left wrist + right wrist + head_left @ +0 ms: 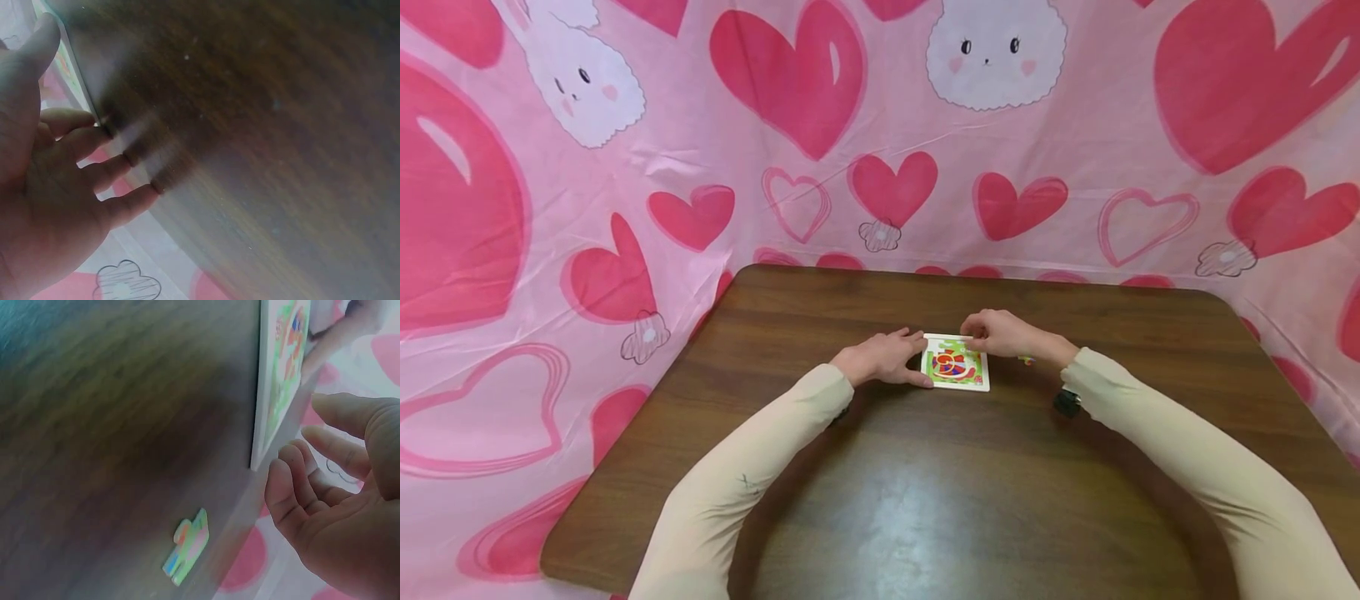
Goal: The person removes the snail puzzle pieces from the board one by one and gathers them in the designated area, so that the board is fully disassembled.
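Observation:
A square white-framed puzzle board (pixel 955 385) with a colourful snail picture lies flat on the table. At its left side my left hand (pixel 886 357) rests with fingers spread, the thumb at the near left corner and the fingertips by the far left one. In the left wrist view, this hand (pixel 69 187) shows spread fingers touching the tabletop. My right hand (pixel 1003 332) hovers over the board's far right corner. The right wrist view shows its fingers (pixel 284 494) loosely bent, with nothing between thumb and forefinger. A loose puzzle piece (pixel 189 545) lies beside the board, partly under the right wrist.
The brown wooden table (pixel 880 483) has rounded corners. Behind it and along its sides hangs a pink cloth (pixel 820 200) printed with hearts and rabbit faces. A small black device (pixel 1066 402) sits at the right wrist.

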A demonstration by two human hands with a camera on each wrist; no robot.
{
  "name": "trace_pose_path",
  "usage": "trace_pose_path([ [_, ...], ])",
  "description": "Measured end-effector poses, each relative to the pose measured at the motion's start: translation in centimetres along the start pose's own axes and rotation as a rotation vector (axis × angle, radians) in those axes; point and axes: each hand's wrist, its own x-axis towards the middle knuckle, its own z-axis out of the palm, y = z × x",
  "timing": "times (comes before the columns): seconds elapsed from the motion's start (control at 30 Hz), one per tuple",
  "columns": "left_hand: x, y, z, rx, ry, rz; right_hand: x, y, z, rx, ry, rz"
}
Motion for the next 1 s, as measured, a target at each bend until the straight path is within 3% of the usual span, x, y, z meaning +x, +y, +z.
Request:
trace_pose_path([
  [0.33, 0.1, -0.1, 0.1, -0.004, -0.002, -0.002, 0.7, -0.8, 0.8, 0.028, -0.080, 0.068],
  [1.0, 0.1, -0.1, 0.0, 0.001, 0.002, 0.010, 0.9, -1.1, 1.3, 0.019, -0.090, 0.037],
])
